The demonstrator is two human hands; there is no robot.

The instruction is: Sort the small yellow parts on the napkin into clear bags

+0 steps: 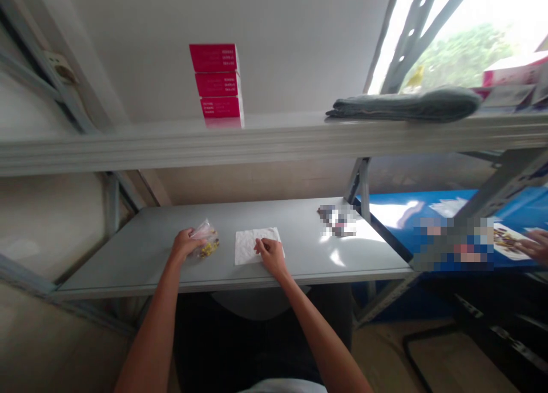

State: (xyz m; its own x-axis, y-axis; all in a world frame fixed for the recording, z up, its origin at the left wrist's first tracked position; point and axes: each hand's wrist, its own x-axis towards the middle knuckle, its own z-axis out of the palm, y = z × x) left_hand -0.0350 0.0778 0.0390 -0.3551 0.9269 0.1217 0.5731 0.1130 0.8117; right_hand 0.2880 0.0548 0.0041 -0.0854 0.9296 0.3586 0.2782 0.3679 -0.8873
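My left hand (185,244) grips a clear plastic bag (204,231) by its left side. Small yellow pieces (209,248) have gathered at the bag's lower right; their kind is too small to tell. To the right lies a white square sheet (246,247), slightly creased, paper or cloth. Over its right part my right hand (272,257) is closed, thumb and fingers curled together. Whatever those fingers may hold is hidden. Both hands are at the grey shelf table (158,227).
An upper shelf (149,147) crosses ahead, bearing stacked pink boxes (216,84) and a folded grey cloth (406,104). A pixelated item (338,219) lies at the table's right. Beyond a metal post, another person's hand (535,245) is over a blue table (394,210).
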